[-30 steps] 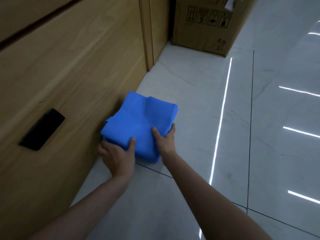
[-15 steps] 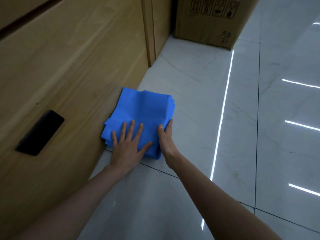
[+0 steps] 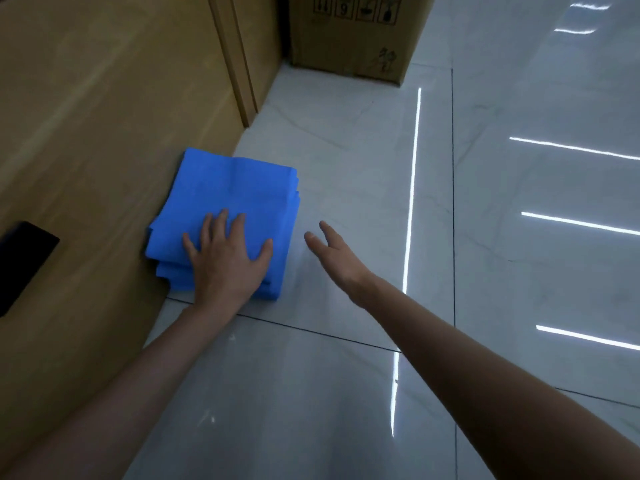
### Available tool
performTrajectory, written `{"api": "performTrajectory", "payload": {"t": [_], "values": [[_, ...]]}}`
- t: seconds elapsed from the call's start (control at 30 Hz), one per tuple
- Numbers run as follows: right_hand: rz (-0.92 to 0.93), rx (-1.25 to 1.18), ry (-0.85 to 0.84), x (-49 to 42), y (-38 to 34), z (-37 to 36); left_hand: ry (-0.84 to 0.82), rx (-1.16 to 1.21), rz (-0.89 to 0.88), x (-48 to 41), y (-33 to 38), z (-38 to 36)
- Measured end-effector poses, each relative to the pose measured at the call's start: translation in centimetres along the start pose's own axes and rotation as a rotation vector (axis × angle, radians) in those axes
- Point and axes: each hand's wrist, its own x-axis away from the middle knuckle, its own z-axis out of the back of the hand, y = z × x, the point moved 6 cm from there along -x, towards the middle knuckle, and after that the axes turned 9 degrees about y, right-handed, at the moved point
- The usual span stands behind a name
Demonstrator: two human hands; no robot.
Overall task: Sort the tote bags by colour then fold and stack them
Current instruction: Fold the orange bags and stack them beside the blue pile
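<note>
Left hand (image 3: 227, 258), fingers spread, presses flat on blue bag stack (image 3: 239, 195) by wood wall (image 3: 104, 133). Right hand (image 3: 334, 254), fingers straight & together, hovers beside stack.

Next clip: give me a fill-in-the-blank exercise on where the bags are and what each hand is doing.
The stack of folded blue fabric tote bags lies on the pale tiled ____, against the wooden panel. Of the left hand and the right hand, only the ____ one rests on the stack. The right hand, fingers straight, holds ____.
Missing words: floor; left; nothing.
</note>
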Motion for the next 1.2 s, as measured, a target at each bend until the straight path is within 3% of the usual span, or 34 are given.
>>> {"api": "performTrajectory", "payload": {"t": [0.17, 0.3, 0.37, 0.5, 0.63, 0.77, 0.8, 0.87, 0.93, 0.97, 1.1, 1.2], "values": [[0.125, 0.232, 0.061, 2.9, -1.5, 5.8, 0.073, 0.131, -0.152, 1.6, 6.5, 2.3], [0.152, 0.428, 0.06, 6.8, -0.3, 12.7, -0.249, 0.346, -0.26, 3.9, 12.5, 0.7], [0.146, 0.503, 0.055, 9.9, 1.8, 16.6, -0.405, 0.321, -0.395, 5.7, 16.5, -0.5], [0.076, 0.536, 0.12, 16.5, 8.4, 23.6, -0.547, 0.275, -0.556, 9.8, 25.9, -2.8], [-0.01, 0.559, 0.361, 22.3, 15.5, 30.4, -0.681, 0.229, -0.738, 15.4, 34.5, -6.8], [-0.096, 0.756, 0.843, 29.6, 22.8, 37.1, -0.765, 0.227, -0.851, 21.9, 39.7, -10.5], [-0.175, 0.791, 0.975, 31.8, 24.8, 38.6, -0.781, 0.266, -0.846, 23.4, 40.4, -11.1], [-0.487, 0.727, 1.087, 36.0, 29.3, 40.3, -0.819, 0.352, -0.808, 25.9, 41.3, -12.2], [-0.753, 0.575, 1.027, 38.3, 34.7, 40.5, -0.867, 0.42, -0.759, 27.7, 41.3, -13.1], [-0.791, 0.557, 0.96, 38.5, 36.4, 40.1, -0.888, 0.446, -0.743, 28.4, 41.3, -13.6], [-0.662, 0.665, 0.707, 36.5, 36.7, 37.5, -0.97, 0.516, -0.617, 29.1, 40.5, -14.5], [-0.444, 0.755, 0.573, 34.2, 33.3, 35.0, -1.085, 0.592, -0.455, 29.4, 40.2, -14.7]]}}
